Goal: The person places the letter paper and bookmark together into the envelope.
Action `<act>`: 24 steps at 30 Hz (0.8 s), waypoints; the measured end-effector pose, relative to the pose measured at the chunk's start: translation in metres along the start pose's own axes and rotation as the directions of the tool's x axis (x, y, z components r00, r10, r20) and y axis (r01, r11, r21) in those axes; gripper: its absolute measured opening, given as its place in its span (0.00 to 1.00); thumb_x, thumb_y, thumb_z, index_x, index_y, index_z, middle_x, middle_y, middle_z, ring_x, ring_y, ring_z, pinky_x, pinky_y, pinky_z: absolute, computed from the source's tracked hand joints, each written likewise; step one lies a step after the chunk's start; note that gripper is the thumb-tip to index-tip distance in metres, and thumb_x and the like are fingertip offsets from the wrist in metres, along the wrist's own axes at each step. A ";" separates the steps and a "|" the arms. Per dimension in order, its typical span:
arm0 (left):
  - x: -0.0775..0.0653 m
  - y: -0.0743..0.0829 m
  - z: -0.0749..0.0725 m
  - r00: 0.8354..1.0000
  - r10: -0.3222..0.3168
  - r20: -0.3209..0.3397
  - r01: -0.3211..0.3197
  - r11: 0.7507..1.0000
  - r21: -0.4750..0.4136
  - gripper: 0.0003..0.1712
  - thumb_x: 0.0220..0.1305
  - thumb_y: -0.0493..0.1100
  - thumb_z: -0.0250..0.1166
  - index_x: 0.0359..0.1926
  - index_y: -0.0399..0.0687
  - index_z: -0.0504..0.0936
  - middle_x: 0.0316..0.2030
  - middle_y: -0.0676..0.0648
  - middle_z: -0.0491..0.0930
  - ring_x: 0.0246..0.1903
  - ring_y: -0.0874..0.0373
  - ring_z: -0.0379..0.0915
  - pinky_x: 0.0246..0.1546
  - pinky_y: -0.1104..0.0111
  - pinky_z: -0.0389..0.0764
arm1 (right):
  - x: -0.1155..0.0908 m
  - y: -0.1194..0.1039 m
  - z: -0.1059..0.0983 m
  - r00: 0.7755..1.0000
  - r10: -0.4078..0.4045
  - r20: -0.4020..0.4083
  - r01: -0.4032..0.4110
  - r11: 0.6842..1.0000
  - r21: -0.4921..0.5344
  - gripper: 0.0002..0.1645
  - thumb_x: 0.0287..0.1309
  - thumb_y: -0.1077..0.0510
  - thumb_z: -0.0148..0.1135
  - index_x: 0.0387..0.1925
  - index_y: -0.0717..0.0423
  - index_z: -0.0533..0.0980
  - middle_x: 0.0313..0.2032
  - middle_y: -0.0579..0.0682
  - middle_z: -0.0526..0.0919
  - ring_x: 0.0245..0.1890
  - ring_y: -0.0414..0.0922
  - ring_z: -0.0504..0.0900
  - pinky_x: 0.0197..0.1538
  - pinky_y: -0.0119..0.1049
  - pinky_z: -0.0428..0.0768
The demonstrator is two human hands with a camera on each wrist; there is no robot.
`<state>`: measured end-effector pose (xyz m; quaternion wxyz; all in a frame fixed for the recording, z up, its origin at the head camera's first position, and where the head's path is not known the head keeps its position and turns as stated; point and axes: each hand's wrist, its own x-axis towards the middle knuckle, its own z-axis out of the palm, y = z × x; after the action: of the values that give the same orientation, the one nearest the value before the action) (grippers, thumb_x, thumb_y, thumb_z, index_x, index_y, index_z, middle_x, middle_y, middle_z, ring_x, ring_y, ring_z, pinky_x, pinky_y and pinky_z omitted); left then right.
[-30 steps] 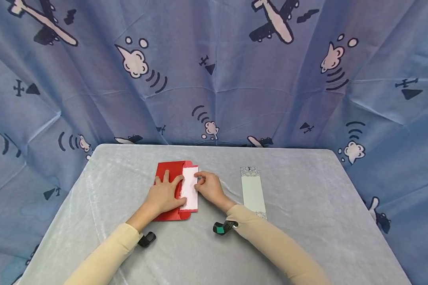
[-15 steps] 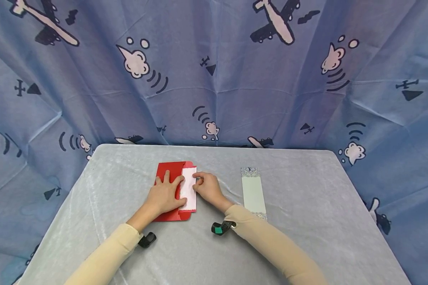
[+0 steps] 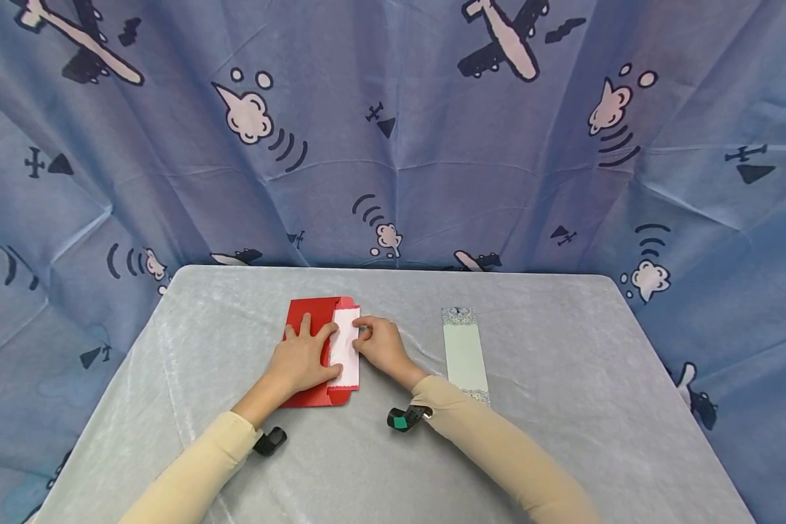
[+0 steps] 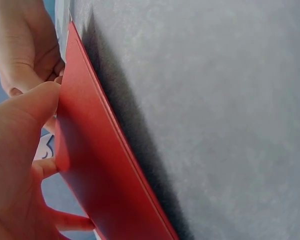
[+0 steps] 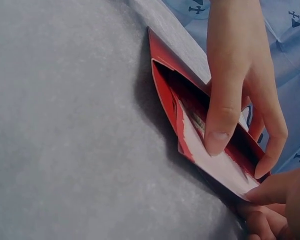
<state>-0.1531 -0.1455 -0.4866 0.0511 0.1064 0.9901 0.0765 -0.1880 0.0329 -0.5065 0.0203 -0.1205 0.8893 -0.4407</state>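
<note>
Your right grip [image 3: 381, 343] pinches the outer edge of the white, red-edged piece [image 3: 345, 356]; your left grip [image 3: 298, 362], fingers spread, presses on that piece and the red envelope [image 3: 321, 308]. The piece lies at the envelope's open side, between your grips.

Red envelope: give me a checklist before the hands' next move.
1. Left hand steadying the red envelope: ok, fingers spread over it.
2. Right hand holding the white strip: ok, it pinches the outer edge.
3. Envelope open: ok, a gap shows in the right wrist view.
4. White strip fully out of sight: not ok, much of it shows.
5. Envelope's inside free of snags: cannot tell, mostly hidden.
6. Pale green card apart from the envelope: ok, to its right.
</note>
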 end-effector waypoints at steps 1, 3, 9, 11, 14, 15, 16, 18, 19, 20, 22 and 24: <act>0.000 0.000 0.000 1.000 0.000 0.000 0.000 1.000 -0.005 0.46 0.49 0.63 0.69 0.69 0.59 0.67 0.71 0.27 0.60 0.59 0.21 0.67 0.39 0.44 0.84 | 0.000 0.000 0.000 1.000 0.000 0.002 0.000 1.000 -0.001 0.20 0.48 0.68 0.68 0.47 0.64 0.82 0.20 0.53 0.84 0.18 0.32 0.71 0.26 0.24 0.69; 0.000 0.000 0.000 1.000 -0.003 0.004 0.003 1.000 -0.012 0.46 0.49 0.63 0.70 0.69 0.59 0.67 0.71 0.27 0.60 0.59 0.21 0.67 0.39 0.44 0.84 | 0.000 0.000 0.000 1.000 0.001 0.004 -0.001 1.000 -0.006 0.20 0.48 0.68 0.68 0.47 0.64 0.81 0.20 0.52 0.84 0.18 0.32 0.71 0.26 0.24 0.69; 0.001 0.001 0.001 1.000 -0.009 0.010 0.009 1.000 -0.022 0.46 0.49 0.64 0.70 0.69 0.59 0.67 0.71 0.28 0.59 0.61 0.21 0.65 0.41 0.43 0.84 | 0.000 0.002 -0.004 1.000 -0.014 0.025 0.015 0.999 -0.044 0.21 0.50 0.65 0.69 0.49 0.62 0.81 0.21 0.50 0.83 0.18 0.33 0.71 0.26 0.25 0.69; 0.001 0.001 0.000 1.000 -0.008 0.011 0.008 1.000 -0.024 0.46 0.49 0.64 0.70 0.69 0.59 0.67 0.71 0.28 0.59 0.61 0.21 0.65 0.41 0.43 0.84 | 0.000 0.003 -0.006 0.999 -0.036 0.032 0.038 0.997 -0.071 0.22 0.49 0.65 0.70 0.49 0.62 0.81 0.21 0.50 0.83 0.19 0.33 0.71 0.27 0.25 0.69; 0.001 0.002 0.000 1.000 -0.010 0.017 0.010 1.000 -0.025 0.47 0.49 0.64 0.70 0.70 0.59 0.67 0.72 0.28 0.59 0.61 0.21 0.65 0.42 0.43 0.84 | 0.000 0.006 -0.010 0.996 -0.069 0.048 0.075 0.989 -0.124 0.27 0.48 0.62 0.72 0.53 0.61 0.79 0.22 0.49 0.82 0.20 0.34 0.72 0.28 0.26 0.70; 0.001 0.002 0.000 1.000 -0.011 0.019 0.011 1.000 -0.026 0.47 0.50 0.64 0.70 0.70 0.59 0.67 0.72 0.28 0.58 0.61 0.21 0.65 0.43 0.43 0.84 | 0.001 0.008 -0.012 0.995 -0.076 0.058 0.083 0.987 -0.140 0.29 0.48 0.60 0.73 0.54 0.61 0.78 0.22 0.48 0.81 0.21 0.35 0.71 0.28 0.27 0.70; 0.001 0.002 0.000 1.000 -0.011 0.020 0.011 1.000 -0.026 0.47 0.50 0.64 0.70 0.70 0.58 0.67 0.72 0.28 0.58 0.61 0.21 0.65 0.43 0.43 0.83 | 0.001 0.009 -0.014 0.994 -0.081 0.071 0.091 0.984 -0.154 0.32 0.48 0.58 0.74 0.57 0.60 0.77 0.23 0.47 0.81 0.22 0.35 0.71 0.29 0.27 0.71; 0.001 0.001 0.000 1.000 -0.011 0.021 0.012 1.000 -0.025 0.47 0.50 0.64 0.69 0.70 0.58 0.66 0.72 0.28 0.58 0.61 0.21 0.64 0.44 0.43 0.83 | 0.002 0.011 -0.018 0.990 -0.084 0.110 0.102 0.980 -0.171 0.38 0.47 0.54 0.76 0.61 0.58 0.74 0.25 0.48 0.79 0.24 0.36 0.71 0.31 0.28 0.71; 0.001 0.001 0.000 1.000 -0.011 0.022 0.012 1.000 -0.025 0.47 0.50 0.64 0.69 0.70 0.58 0.66 0.72 0.28 0.58 0.61 0.21 0.64 0.44 0.43 0.83 | 0.003 0.012 -0.020 0.987 -0.089 0.132 0.111 0.978 -0.174 0.43 0.46 0.52 0.78 0.64 0.58 0.72 0.26 0.49 0.79 0.25 0.37 0.71 0.32 0.29 0.70; 0.001 0.001 0.000 1.000 -0.011 0.022 0.011 1.000 -0.024 0.47 0.50 0.64 0.69 0.70 0.58 0.66 0.72 0.28 0.58 0.62 0.21 0.64 0.44 0.43 0.83 | 0.004 0.013 -0.022 0.983 -0.095 0.155 0.122 0.977 -0.177 0.47 0.44 0.51 0.79 0.66 0.58 0.70 0.27 0.50 0.79 0.26 0.38 0.70 0.33 0.29 0.70; 0.001 0.001 0.001 1.000 -0.009 0.021 0.010 1.000 -0.024 0.47 0.50 0.64 0.69 0.70 0.58 0.66 0.72 0.28 0.58 0.62 0.21 0.64 0.44 0.42 0.83 | 0.005 0.015 -0.027 0.972 -0.105 0.212 0.146 0.971 -0.188 0.55 0.42 0.47 0.81 0.70 0.57 0.66 0.31 0.52 0.78 0.28 0.39 0.70 0.35 0.30 0.69; 0.001 0.001 0.001 1.000 -0.008 0.019 0.008 1.000 -0.023 0.47 0.50 0.64 0.69 0.70 0.58 0.66 0.72 0.28 0.58 0.62 0.21 0.64 0.44 0.42 0.83 | 0.006 0.017 -0.031 0.958 -0.116 0.262 0.170 0.966 -0.196 0.61 0.39 0.45 0.82 0.72 0.55 0.62 0.34 0.55 0.77 0.31 0.40 0.69 0.36 0.31 0.68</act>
<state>-0.1538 -0.1442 -0.4870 0.0620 0.1025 0.9890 0.0869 -0.2020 0.0656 -0.5003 0.0862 -0.2406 0.9113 -0.3229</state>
